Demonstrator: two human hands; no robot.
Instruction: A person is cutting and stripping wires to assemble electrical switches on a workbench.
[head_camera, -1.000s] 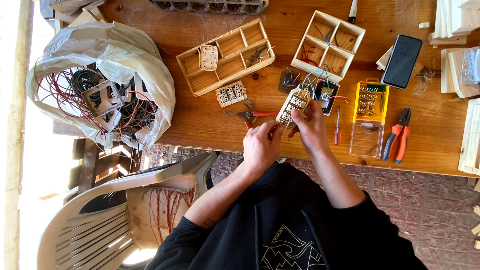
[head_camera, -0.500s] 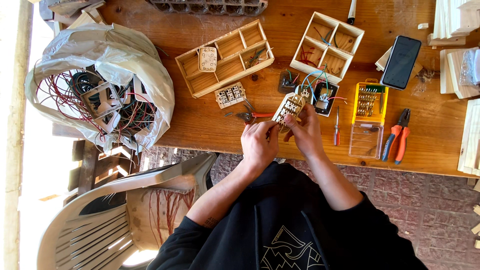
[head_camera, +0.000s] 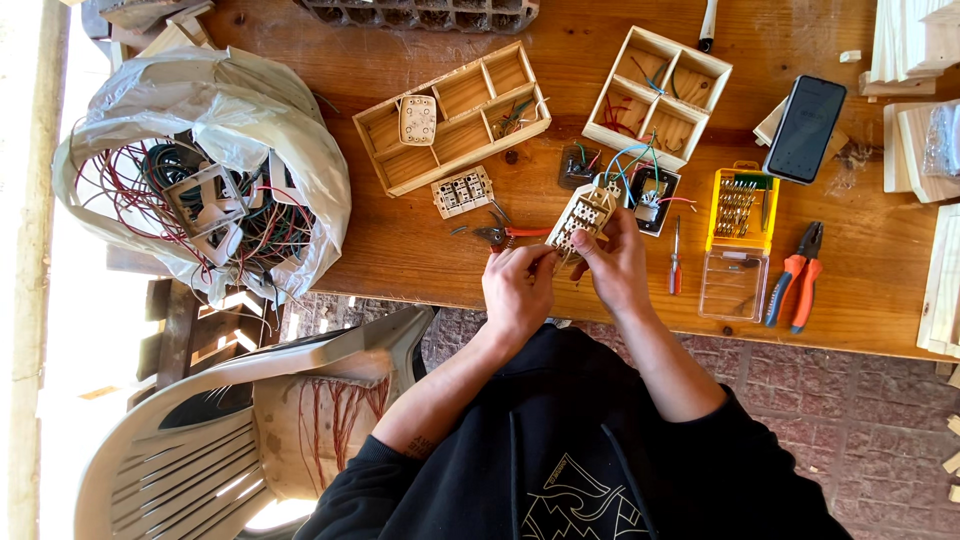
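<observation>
Beige switch block (head_camera: 583, 217) gripped by both hands, left (head_camera: 517, 288) & right (head_camera: 618, 262), long axis tilted up-right.

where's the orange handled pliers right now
In the head view the orange-handled pliers lie on the wooden table at the right side, just right of the yellow bit case and below the black phone, untouched by either hand.

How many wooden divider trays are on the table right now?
2. A long wooden tray lies angled at centre, left of the square wooden tray near the phone. Pale wooden parts at the right edge are cut off; more may be there.
</observation>
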